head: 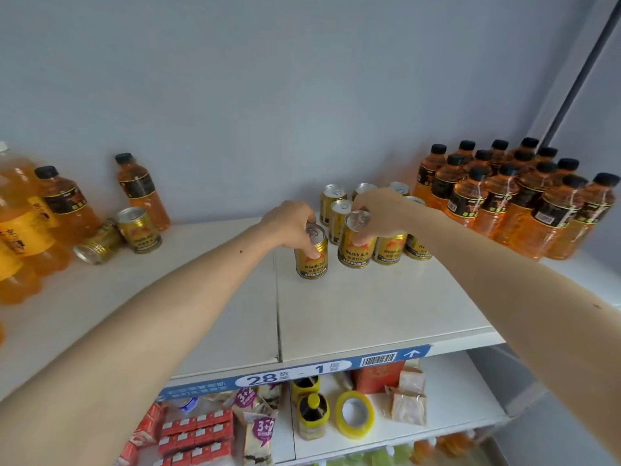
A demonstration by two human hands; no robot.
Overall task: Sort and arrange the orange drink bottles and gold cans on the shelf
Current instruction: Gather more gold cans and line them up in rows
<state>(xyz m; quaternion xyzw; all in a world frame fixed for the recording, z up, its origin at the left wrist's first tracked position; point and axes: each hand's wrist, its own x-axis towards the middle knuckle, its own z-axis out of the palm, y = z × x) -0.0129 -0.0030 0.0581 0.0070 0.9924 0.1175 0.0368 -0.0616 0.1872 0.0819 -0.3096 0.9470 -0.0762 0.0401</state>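
From above, the cans are being gathered mid-shelf beside the orange bottles (pixel 510 196). The left hand (pixel 292 223) grasps one gold can (pixel 312 253) at the group's left edge; the right hand (pixel 379 210) pinches the next can (pixel 357 243), possibly lifted slightly. Next, I'd judge, both need snugging into line, then the stray cans (pixel 134 230) at far left fetched.
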